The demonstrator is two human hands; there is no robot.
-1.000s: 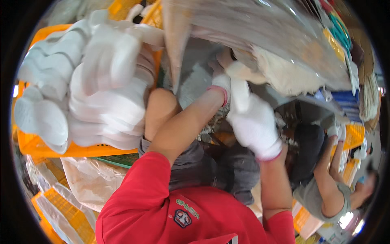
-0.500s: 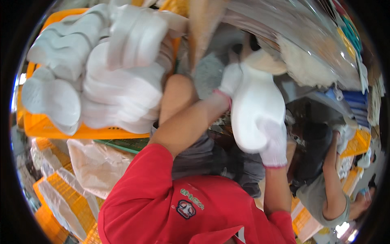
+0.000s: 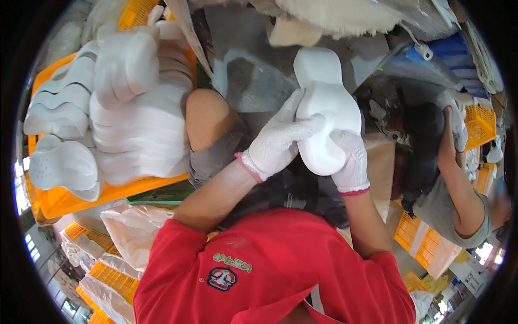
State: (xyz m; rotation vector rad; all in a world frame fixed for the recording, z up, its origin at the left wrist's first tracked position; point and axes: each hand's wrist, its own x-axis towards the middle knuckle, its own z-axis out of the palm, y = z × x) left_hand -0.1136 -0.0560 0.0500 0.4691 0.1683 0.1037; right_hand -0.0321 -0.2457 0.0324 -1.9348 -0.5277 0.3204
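I hold a glossy white hourglass-shaped moulded piece (image 3: 327,102) in front of me, its narrow end pointing away. My left hand (image 3: 278,135), in a white knit glove, is closed on its left side with the thumb lying across the top. My right hand (image 3: 352,162), gloved the same way, grips its near right edge, thumb on top and the other fingers mostly hidden beneath. Just beyond the piece's far end is a cream-coloured rounded pad or wheel (image 3: 294,32). Whether the two touch, I cannot tell.
At left, an orange crate (image 3: 51,204) is heaped with similar white pieces (image 3: 143,121). A grey metal surface (image 3: 243,32) and fluffy off-white material (image 3: 350,15) lie ahead. On the right sits another person (image 3: 450,200), near orange crates (image 3: 418,237). My bare knee (image 3: 208,119) is beside the heap.
The white piece has come away from the cream pad. My left hand has shifted from its far end to its near left side. My right hand still holds the near end.
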